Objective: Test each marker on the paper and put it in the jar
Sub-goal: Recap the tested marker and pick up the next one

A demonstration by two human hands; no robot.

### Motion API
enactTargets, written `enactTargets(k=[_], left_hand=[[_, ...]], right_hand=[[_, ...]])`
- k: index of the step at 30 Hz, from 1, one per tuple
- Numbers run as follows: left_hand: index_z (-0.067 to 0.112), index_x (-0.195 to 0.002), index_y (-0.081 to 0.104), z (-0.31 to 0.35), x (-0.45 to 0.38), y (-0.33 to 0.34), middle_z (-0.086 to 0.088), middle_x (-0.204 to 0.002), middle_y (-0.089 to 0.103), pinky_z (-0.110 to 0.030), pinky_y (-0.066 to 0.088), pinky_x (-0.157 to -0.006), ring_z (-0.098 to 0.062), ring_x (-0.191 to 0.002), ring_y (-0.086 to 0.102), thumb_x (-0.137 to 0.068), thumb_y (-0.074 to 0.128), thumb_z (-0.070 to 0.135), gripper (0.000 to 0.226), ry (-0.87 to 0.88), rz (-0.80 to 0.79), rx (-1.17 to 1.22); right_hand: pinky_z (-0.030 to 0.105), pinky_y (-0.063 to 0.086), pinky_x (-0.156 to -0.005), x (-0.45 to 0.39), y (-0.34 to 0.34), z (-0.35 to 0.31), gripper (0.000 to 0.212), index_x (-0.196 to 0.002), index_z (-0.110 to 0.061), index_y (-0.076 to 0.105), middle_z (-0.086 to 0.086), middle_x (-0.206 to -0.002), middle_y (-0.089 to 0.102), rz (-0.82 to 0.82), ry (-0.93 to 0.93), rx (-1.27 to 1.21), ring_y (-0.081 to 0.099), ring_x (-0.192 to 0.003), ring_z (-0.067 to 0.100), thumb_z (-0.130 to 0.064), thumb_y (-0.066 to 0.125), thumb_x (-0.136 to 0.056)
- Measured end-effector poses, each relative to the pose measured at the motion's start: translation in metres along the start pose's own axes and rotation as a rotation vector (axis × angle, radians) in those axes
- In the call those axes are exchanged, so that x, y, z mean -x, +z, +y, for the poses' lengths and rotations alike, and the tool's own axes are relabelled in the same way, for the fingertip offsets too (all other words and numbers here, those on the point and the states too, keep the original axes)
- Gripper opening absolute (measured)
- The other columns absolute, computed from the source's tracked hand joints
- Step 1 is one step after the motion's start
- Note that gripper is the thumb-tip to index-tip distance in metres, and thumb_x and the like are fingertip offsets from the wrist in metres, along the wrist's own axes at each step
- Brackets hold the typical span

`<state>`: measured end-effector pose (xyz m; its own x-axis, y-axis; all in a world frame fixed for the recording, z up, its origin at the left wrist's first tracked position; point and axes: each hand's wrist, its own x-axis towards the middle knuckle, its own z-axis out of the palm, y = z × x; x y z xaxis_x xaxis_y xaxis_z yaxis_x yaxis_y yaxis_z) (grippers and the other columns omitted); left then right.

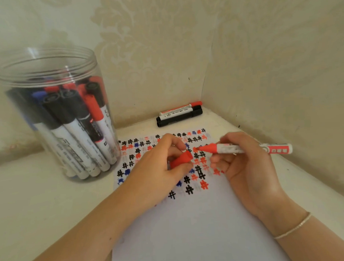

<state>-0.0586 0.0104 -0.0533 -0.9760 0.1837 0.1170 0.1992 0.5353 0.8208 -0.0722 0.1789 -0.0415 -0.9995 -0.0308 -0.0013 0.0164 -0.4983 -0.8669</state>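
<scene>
A white sheet of paper (190, 227) lies before me, its far half covered with several black, red and blue hash marks. My right hand (248, 170) grips an uncapped red marker (244, 148), its tip pointing left just above the marks. My left hand (160, 166) pinches the marker's red cap (181, 159), a short gap from the tip. A clear plastic jar (49, 107) stands at the left, holding several black, red and blue markers.
Three capped markers (179, 113), one red and two black, lie by the back wall beyond the paper. Patterned walls close in at the back and right. The pale table top (43, 203) spreads to the left.
</scene>
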Motion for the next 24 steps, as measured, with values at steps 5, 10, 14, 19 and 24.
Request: enactTargets(k=[5, 10, 14, 19, 24], left_hand=[[0.038, -0.096, 0.049, 0.001, 0.001, 0.001, 0.024, -0.096, 0.066, -0.006, 0.038, -0.078, 0.011, -0.091, 0.059, -0.082, 0.067, 0.038, 0.023, 0.005, 0.018, -0.027], [0.038, -0.09, 0.056, 0.001, 0.002, 0.002, 0.025, -0.087, 0.066, 0.003, 0.036, -0.073, 0.014, -0.086, 0.058, -0.081, 0.071, 0.028, 0.02, 0.074, 0.027, -0.058], [0.038, -0.095, 0.062, 0.008, 0.005, -0.002, 0.022, -0.085, 0.065, -0.002, 0.037, -0.057, 0.016, -0.062, 0.054, -0.083, 0.069, 0.022, 0.021, 0.174, 0.028, -0.014], [0.032, -0.101, 0.063, 0.007, 0.005, 0.0, 0.014, -0.075, 0.06, -0.014, 0.04, -0.055, -0.001, -0.061, 0.053, -0.091, 0.053, 0.044, 0.019, 0.206, -0.079, 0.083], [0.021, -0.089, 0.067, 0.014, 0.005, -0.001, 0.011, -0.051, 0.044, -0.012, 0.029, -0.044, -0.001, -0.043, 0.035, -0.093, 0.05, 0.03, 0.02, 0.079, -0.01, 0.252]], right_hand=[[0.025, 0.039, -0.039, 0.0, -0.001, 0.002, 0.026, -0.061, -0.004, 0.045, 0.012, -0.05, 0.051, 0.039, -0.069, 0.123, 0.046, -0.036, 0.019, 0.002, 0.052, -0.086], [0.026, 0.035, -0.039, 0.001, -0.001, 0.005, 0.031, -0.057, -0.005, 0.046, 0.022, -0.058, 0.052, 0.033, -0.071, 0.282, 0.041, -0.035, 0.019, 0.0, 0.059, -0.084], [0.025, 0.032, -0.041, 0.001, -0.003, 0.003, 0.029, -0.054, -0.012, 0.052, 0.019, -0.053, 0.049, 0.003, -0.028, 0.342, 0.036, -0.031, 0.016, -0.014, 0.071, -0.076], [0.024, 0.046, -0.045, 0.002, -0.001, -0.001, 0.023, -0.06, -0.006, 0.06, 0.016, -0.057, 0.061, -0.172, 0.028, 0.267, 0.053, -0.041, 0.018, -0.023, 0.074, -0.061], [0.025, 0.047, -0.045, -0.002, -0.003, -0.005, 0.046, -0.071, 0.0, 0.062, 0.015, -0.059, 0.06, -0.048, 0.094, -0.026, 0.053, -0.042, 0.022, -0.043, 0.053, -0.085]])
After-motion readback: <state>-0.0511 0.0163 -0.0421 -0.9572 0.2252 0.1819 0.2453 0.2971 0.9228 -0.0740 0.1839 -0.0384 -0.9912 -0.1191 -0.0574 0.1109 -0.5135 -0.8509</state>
